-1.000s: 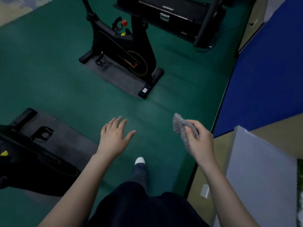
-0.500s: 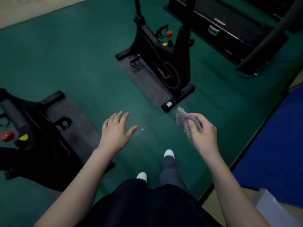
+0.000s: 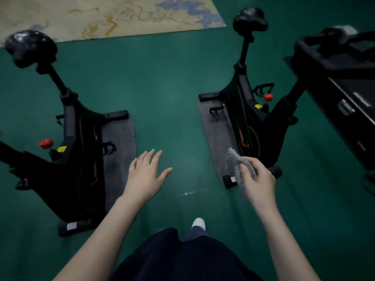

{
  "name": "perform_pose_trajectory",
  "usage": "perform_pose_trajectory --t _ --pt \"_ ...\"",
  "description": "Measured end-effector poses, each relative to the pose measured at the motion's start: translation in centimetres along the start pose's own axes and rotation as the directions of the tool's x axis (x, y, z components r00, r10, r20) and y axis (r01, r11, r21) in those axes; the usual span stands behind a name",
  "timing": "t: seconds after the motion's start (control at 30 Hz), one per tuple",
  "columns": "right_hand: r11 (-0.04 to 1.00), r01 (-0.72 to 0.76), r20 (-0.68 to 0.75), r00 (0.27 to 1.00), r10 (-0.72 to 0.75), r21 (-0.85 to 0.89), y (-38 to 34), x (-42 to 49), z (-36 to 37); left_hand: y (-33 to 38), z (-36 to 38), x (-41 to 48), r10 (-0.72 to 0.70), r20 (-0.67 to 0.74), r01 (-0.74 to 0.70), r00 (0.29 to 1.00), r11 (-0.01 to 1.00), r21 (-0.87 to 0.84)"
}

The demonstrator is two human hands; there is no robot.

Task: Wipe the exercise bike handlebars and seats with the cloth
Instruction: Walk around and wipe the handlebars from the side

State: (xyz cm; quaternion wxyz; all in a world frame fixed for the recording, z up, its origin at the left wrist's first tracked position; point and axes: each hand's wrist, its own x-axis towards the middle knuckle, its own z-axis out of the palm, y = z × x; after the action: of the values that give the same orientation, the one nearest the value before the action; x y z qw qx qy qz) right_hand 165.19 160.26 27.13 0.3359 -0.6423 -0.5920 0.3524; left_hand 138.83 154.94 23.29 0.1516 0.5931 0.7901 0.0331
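Two black exercise bikes stand on the green floor. The left bike point(image 3: 77, 151) has its seat point(image 3: 30, 47) at the upper left; its handlebars are out of frame. The right bike point(image 3: 253, 122) has its seat point(image 3: 250, 21) at the top, and its handlebars point(image 3: 324, 47) reach toward the upper right. My right hand point(image 3: 257, 183) pinches a grey cloth point(image 3: 235, 165) in the air in front of the right bike's base. My left hand point(image 3: 145, 177) hovers between the bikes with fingers spread, touching nothing.
Each bike stands on a grey mat point(image 3: 119, 142). A black treadmill point(image 3: 349, 102) fills the right edge. A pale patterned rug point(image 3: 101, 15) lies at the top. Green floor point(image 3: 166, 94) runs between the bikes. My shoe point(image 3: 198, 223) shows below.
The view has swung left and up, so both bikes and their seats now show and the blue mat at the right is gone. My hands keep the same pose, cloth still held.
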Motion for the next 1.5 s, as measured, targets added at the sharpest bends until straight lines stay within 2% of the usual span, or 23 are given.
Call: perform_pose_trajectory --t 0.17,0.37,0.77,0.93,1.1,1.23,1.4,1.5 --pt "0.999 0.047 0.075 0.996 -0.046 -0.001 -0.2 5.4 -0.5 1.2 -0.3 0.9 -0.111 -0.016 0.111 0.994 0.994 0.0" --pt "0.992 0.126 0.179 0.976 -0.126 0.01 -2.1 10.3 2.5 0.6 -1.1 3.7 -0.237 -0.02 0.236 0.971 0.971 -0.023" --pt "0.968 0.251 0.294 0.925 -0.242 0.009 -8.6 23.0 11.2 -2.8 -3.2 16.9 -0.333 -0.022 0.328 0.943 0.936 -0.127" --pt "0.958 0.288 0.321 0.905 -0.279 0.021 -11.4 27.5 15.3 -5.4 -5.5 21.4 -0.341 -0.069 0.335 0.938 0.938 -0.087" --pt "0.919 0.39 0.457 0.81 -0.368 0.05 -14.9 29.9 20.8 -8.0 -6.4 22.2 -0.463 -0.069 0.45 0.884 0.88 -0.15" --pt "0.886 0.452 0.577 0.697 -0.425 0.106 -17.1 31.5 25.2 -9.8 -6.2 22.2 -0.6 -0.053 0.581 0.798 0.79 -0.198" --pt "0.866 0.458 0.699 0.553 -0.454 0.2 -19.7 34.5 30.4 -11.3 -7.1 23.1 -0.755 -0.06 0.724 0.652 0.645 -0.247" --pt "0.837 0.476 0.751 0.441 -0.491 0.268 -22.1 37.3 33.4 -12.2 -8.2 25.1 -0.846 -0.073 0.801 0.528 0.525 -0.289"
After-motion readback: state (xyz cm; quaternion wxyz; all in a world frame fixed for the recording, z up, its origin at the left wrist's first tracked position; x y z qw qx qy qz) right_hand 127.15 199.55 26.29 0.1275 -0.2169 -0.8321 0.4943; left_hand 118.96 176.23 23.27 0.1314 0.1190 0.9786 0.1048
